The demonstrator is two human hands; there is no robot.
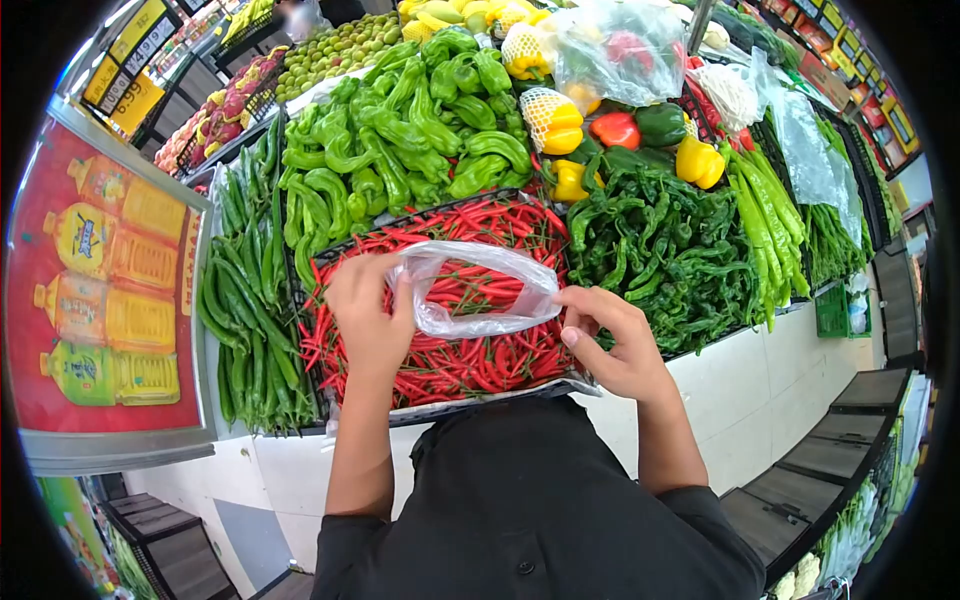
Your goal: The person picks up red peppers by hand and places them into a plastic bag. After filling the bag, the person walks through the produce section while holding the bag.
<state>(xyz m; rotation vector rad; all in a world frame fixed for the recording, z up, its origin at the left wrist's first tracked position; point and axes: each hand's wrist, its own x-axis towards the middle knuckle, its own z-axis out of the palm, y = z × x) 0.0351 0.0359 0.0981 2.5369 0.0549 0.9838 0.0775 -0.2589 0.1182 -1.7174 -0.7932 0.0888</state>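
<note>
A clear plastic bag (pixel 484 327) is spread with its mouth wide above a crate of thin red chillies (pixel 480 365). My left hand (pixel 372 300) pinches the bag's left rim, the thumb pointing up along its edge. At the opposite rim, my right hand (pixel 612 338) grips the bag between thumb and fingers. Red chillies with green stems show through the bag's opening. Long green chillies (pixel 250 300) lie left of my left hand, and wrinkled dark green peppers (pixel 670 250) fill the section beyond my right hand.
Light green peppers (pixel 400 130) are heaped behind the chillies. Yellow bell peppers (pixel 702 163), some in foam nets, sit at the back right near another plastic bag (pixel 625 60). A framed drinks poster (pixel 115 280) borders the display on the left.
</note>
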